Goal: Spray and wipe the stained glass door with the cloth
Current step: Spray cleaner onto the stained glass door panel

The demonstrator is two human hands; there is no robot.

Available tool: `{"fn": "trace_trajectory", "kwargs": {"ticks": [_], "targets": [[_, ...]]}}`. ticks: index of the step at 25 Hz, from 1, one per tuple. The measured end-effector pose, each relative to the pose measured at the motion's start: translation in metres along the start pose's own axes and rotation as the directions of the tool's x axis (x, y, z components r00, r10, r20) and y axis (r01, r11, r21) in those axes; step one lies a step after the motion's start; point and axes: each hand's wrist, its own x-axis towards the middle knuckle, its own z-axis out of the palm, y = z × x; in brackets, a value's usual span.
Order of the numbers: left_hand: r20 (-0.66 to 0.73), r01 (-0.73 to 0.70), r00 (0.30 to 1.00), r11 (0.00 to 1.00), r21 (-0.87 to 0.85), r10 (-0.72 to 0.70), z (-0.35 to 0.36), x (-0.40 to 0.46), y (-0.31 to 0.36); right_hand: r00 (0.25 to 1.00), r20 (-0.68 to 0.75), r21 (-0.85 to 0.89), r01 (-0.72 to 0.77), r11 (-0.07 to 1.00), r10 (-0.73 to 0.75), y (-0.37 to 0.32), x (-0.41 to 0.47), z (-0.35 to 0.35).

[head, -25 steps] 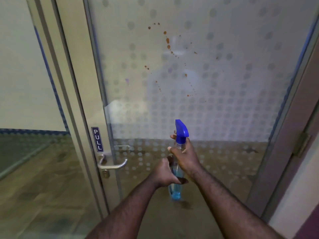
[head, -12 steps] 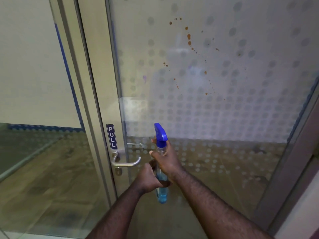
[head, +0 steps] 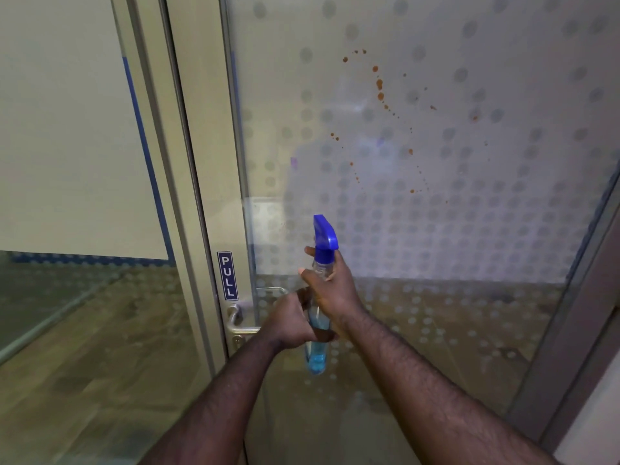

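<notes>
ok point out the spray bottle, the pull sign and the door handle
spray bottle [head: 324, 234]: head view, on its blue trigger head
pull sign [head: 227, 276]: head view, middle of the lettering
door handle [head: 242, 329]: head view, on the lever

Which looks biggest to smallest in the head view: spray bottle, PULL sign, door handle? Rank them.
1. spray bottle, clearly largest, though nearest the camera.
2. PULL sign.
3. door handle; partly hidden behind the left hand, so its rank against the sign is unsure.

I see the glass door shut in its metal frame, its frosted pane dotted grey and spattered with orange-brown stains in its upper part; below them, the clear spray bottle of blue liquid, blue trigger head uppermost, stands nearly upright just before the pane
</notes>
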Motion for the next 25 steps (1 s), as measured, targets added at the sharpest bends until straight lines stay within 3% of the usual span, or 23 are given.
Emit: {"fn": "trace_trajectory", "kwargs": {"ticks": [8, 13, 16, 20, 25], "targets": [[0.106, -0.004, 0.994, 0.999, -0.048, 0.009, 0.046, 0.005, 0.013, 0.992, -0.123, -0.073, 0.007, 0.997, -0.016, 0.008, -0.022, -0.044], [0.008, 0.036, 0.999, 0.985, -0.167, -0.035, 0.056, -0.038, -0.01, 0.998, -0.037, -0.33, 0.037, 0.943, -0.051, 0.035, -0.07, -0.04], [-0.145, 0.09, 0.983, 0.983, -0.157, -0.114, 0.049, -0.081, -0.023, 0.994, 0.048, -0.419, 0.11, 0.901, -0.099, 0.046, -0.102, -0.024], [-0.385, 0.179, 0.906, 0.983, -0.036, -0.179, 0.045, -0.148, -0.027, 0.987, 0.154, -0.355, 0.094, 0.93, -0.042, 0.053, -0.139, 0.009], [-0.658, 0.419, 0.689, 0.908, 0.02, -0.303, 0.047, -0.238, -0.024, 0.929, 0.368, -0.239, 0.136, 0.962, -0.04, 0.056, -0.195, 0.046]]}}
